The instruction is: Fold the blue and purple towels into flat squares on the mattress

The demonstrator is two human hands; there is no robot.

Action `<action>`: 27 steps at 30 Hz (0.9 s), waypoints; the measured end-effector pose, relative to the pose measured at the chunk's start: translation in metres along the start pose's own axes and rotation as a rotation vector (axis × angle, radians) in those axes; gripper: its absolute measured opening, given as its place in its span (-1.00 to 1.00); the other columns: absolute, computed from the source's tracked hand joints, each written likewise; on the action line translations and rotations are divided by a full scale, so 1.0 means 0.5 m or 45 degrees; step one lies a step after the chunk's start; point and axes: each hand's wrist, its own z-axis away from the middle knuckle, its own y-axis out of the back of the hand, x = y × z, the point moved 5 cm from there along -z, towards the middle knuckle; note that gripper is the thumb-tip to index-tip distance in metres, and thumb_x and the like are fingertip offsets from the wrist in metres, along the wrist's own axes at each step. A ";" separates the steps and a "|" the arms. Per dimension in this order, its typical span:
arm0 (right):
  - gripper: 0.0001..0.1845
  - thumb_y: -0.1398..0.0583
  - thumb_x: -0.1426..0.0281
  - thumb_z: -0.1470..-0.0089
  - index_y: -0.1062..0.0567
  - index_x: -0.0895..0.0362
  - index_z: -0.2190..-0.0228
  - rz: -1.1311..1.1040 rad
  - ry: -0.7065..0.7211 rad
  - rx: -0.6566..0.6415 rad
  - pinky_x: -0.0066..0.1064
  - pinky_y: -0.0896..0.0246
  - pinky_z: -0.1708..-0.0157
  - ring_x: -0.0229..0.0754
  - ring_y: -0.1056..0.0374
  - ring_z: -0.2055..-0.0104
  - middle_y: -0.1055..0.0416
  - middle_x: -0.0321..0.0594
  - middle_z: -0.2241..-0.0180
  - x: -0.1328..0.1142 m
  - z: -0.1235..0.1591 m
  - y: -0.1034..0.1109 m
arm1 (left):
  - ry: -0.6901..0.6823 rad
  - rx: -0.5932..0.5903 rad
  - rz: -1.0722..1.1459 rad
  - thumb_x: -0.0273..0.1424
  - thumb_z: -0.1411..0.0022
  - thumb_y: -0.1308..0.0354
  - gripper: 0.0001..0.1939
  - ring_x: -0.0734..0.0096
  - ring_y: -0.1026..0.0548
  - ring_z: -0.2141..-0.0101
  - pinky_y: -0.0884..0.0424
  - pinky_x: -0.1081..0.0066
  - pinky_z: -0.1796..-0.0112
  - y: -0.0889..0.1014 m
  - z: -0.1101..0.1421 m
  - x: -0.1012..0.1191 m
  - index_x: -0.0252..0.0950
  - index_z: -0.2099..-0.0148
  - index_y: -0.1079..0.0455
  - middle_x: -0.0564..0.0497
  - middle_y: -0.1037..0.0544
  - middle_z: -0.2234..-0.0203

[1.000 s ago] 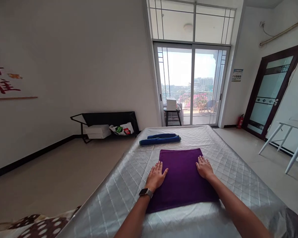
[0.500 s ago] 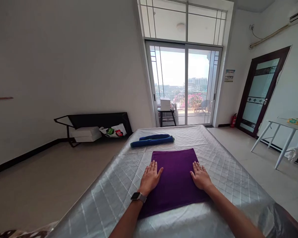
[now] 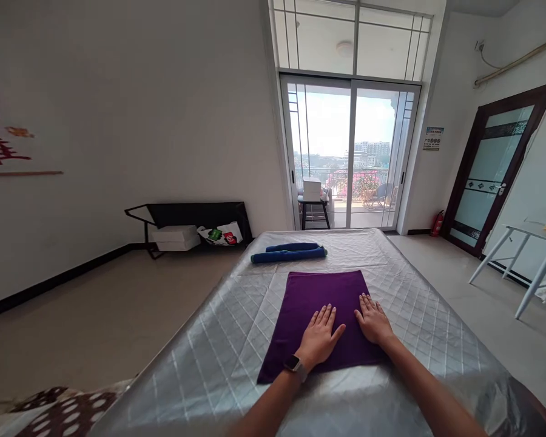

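Observation:
A purple folded cloth (image 3: 295,315) lies flat on a bed-like surface with a silver quilted cover (image 3: 209,358). My left hand (image 3: 319,337) rests palm down on the middle of the cloth, fingers stretched out and thumb apart; a watch is on that wrist. At the cloth's right edge, my right hand (image 3: 373,318) also lies flat with its fingers extended. Neither hand grips anything. Beyond the purple cloth are two blue rolled cloths (image 3: 289,255), side by side.
A dark brown spotted cloth (image 3: 68,413) is at the lower left. Against the left wall stands a black bench frame (image 3: 191,213) with white boxes (image 3: 176,238) beneath. On the right are a light table (image 3: 534,230) and a fire extinguisher (image 3: 437,223). Glass sliding doors (image 3: 352,152) are ahead.
My left hand has slid right, from the cloth's left edge to its middle. My right hand stays at the right edge. The view has turned slightly left.

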 end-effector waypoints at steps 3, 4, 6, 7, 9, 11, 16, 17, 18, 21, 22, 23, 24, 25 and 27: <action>-0.28 0.22 0.13 -0.31 0.05 0.23 -0.36 0.004 -0.012 -0.009 -0.18 0.43 -0.36 -0.16 0.29 -0.44 0.14 -0.10 -0.40 -0.004 0.000 0.005 | 0.147 -0.005 -0.065 0.01 -0.41 0.38 -0.26 0.13 -0.02 -0.36 0.00 0.07 -0.30 0.005 0.058 -0.095 -0.34 -0.40 -0.07 -0.15 -0.12 -0.36; -0.28 0.22 0.14 -0.31 0.04 0.25 -0.36 0.010 -0.011 -0.010 -0.19 0.42 -0.36 -0.16 0.29 -0.44 0.13 -0.09 -0.40 -0.006 0.000 0.009 | 0.189 -0.006 -0.086 0.01 -0.41 0.37 -0.26 0.11 -0.02 -0.36 0.00 0.06 -0.29 0.006 0.078 -0.123 -0.36 -0.40 -0.06 -0.17 -0.11 -0.36; -0.29 0.21 0.17 -0.31 0.04 0.28 -0.35 0.021 -0.006 -0.009 -0.19 0.41 -0.36 -0.16 0.29 -0.44 0.12 -0.07 -0.40 -0.012 0.002 0.018 | 0.246 -0.005 -0.117 0.01 -0.41 0.36 -0.26 0.10 0.00 -0.36 -0.01 0.05 -0.29 0.009 0.115 -0.167 -0.37 -0.41 -0.04 -0.19 -0.09 -0.36; -0.29 0.21 0.18 -0.31 0.03 0.29 -0.35 0.025 -0.003 -0.006 -0.18 0.40 -0.36 -0.16 0.29 -0.44 0.11 -0.06 -0.39 -0.015 0.003 0.022 | 0.265 -0.004 -0.125 0.01 -0.40 0.36 -0.25 0.10 0.00 -0.36 -0.01 0.06 -0.29 0.010 0.130 -0.182 -0.38 -0.41 -0.03 -0.20 -0.08 -0.37; -0.29 0.21 0.20 -0.30 0.01 0.30 -0.35 0.029 -0.008 0.010 -0.16 0.39 -0.36 -0.15 0.29 -0.44 0.10 -0.04 -0.39 -0.018 0.011 0.027 | 0.302 -0.001 -0.132 0.01 -0.40 0.37 -0.23 0.12 0.01 -0.36 -0.02 0.07 -0.29 0.012 0.150 -0.199 -0.41 -0.41 -0.01 -0.22 -0.05 -0.37; -0.30 0.21 0.20 -0.30 0.00 0.30 -0.35 0.032 -0.026 0.024 -0.15 0.38 -0.36 -0.13 0.28 -0.44 0.09 -0.03 -0.39 -0.017 0.026 0.025 | 0.331 0.010 -0.130 0.02 -0.40 0.38 -0.22 0.12 0.01 -0.36 -0.03 0.09 -0.29 0.014 0.160 -0.203 -0.44 -0.41 -0.01 -0.24 -0.04 -0.37; -0.28 0.20 0.15 -0.30 0.03 0.25 -0.36 0.020 -0.027 -0.002 -0.17 0.34 -0.35 -0.09 0.25 -0.44 0.13 -0.10 -0.39 -0.006 0.089 -0.007 | 0.325 0.040 -0.128 0.03 -0.38 0.34 -0.21 0.08 -0.02 -0.36 -0.03 0.07 -0.29 0.010 0.157 -0.195 -0.43 -0.40 -0.03 -0.24 -0.09 -0.36; -0.28 0.21 0.14 -0.30 0.04 0.24 -0.36 0.015 -0.021 -0.006 -0.17 0.34 -0.35 -0.09 0.25 -0.44 0.13 -0.11 -0.39 -0.003 0.100 -0.012 | 0.320 0.046 -0.128 0.03 -0.38 0.33 -0.21 0.07 -0.02 -0.35 -0.03 0.07 -0.29 0.009 0.157 -0.195 -0.43 -0.40 -0.04 -0.24 -0.10 -0.36; -0.27 0.21 0.12 -0.30 0.05 0.23 -0.36 0.010 -0.016 -0.008 -0.18 0.35 -0.35 -0.09 0.26 -0.44 0.13 -0.12 -0.39 -0.002 0.110 -0.014 | 0.316 0.051 -0.129 0.04 -0.38 0.32 -0.21 0.07 -0.02 -0.35 -0.03 0.08 -0.29 0.008 0.157 -0.195 -0.43 -0.40 -0.04 -0.24 -0.10 -0.36; -0.25 0.22 0.10 -0.31 0.07 0.26 -0.36 0.012 -0.013 -0.015 -0.21 0.37 -0.36 -0.10 0.28 -0.44 0.15 -0.11 -0.40 -0.005 0.125 -0.010 | 0.309 0.044 -0.137 0.03 -0.38 0.32 -0.21 0.09 -0.02 -0.36 -0.02 0.11 -0.30 0.008 0.162 -0.201 -0.46 -0.40 -0.03 -0.24 -0.08 -0.37; -0.25 0.23 0.10 -0.31 0.08 0.26 -0.36 0.015 -0.015 -0.015 -0.21 0.38 -0.36 -0.11 0.28 -0.44 0.16 -0.10 -0.40 -0.008 0.126 -0.007 | 0.312 0.027 -0.140 0.03 -0.38 0.33 -0.20 0.10 -0.02 -0.35 -0.02 0.11 -0.30 0.010 0.164 -0.204 -0.47 -0.40 -0.03 -0.24 -0.07 -0.37; -0.25 0.23 0.10 -0.31 0.08 0.27 -0.36 0.016 -0.018 -0.016 -0.22 0.39 -0.36 -0.12 0.29 -0.44 0.17 -0.09 -0.40 -0.011 0.127 -0.003 | 0.319 0.006 -0.146 0.04 -0.38 0.34 -0.19 0.09 -0.03 -0.35 -0.02 0.12 -0.29 0.012 0.164 -0.207 -0.47 -0.40 -0.03 -0.24 -0.08 -0.37; -0.26 0.22 0.11 -0.31 0.08 0.27 -0.36 0.014 -0.022 -0.020 -0.22 0.39 -0.37 -0.12 0.30 -0.44 0.18 -0.09 -0.41 -0.014 0.128 0.000 | 0.334 -0.012 -0.153 0.05 -0.37 0.34 -0.18 0.07 -0.04 -0.35 -0.03 0.11 -0.29 0.015 0.163 -0.209 -0.48 -0.39 -0.04 -0.25 -0.09 -0.36; -0.26 0.22 0.12 -0.31 0.08 0.28 -0.36 0.010 -0.027 -0.026 -0.22 0.40 -0.37 -0.13 0.30 -0.44 0.18 -0.09 -0.41 -0.016 0.128 0.002 | 0.349 -0.018 -0.163 0.07 -0.37 0.35 -0.16 0.05 -0.05 -0.35 -0.03 0.09 -0.29 0.019 0.158 -0.207 -0.50 -0.39 -0.06 -0.27 -0.10 -0.36; -0.26 0.22 0.12 -0.31 0.07 0.28 -0.36 0.004 -0.032 -0.039 -0.22 0.40 -0.37 -0.14 0.31 -0.45 0.18 -0.09 -0.41 -0.021 0.129 0.005 | 0.347 0.019 -0.179 0.09 -0.36 0.37 -0.13 0.00 -0.06 -0.34 -0.04 0.06 -0.28 0.030 0.140 -0.185 -0.52 -0.37 -0.08 -0.30 -0.12 -0.35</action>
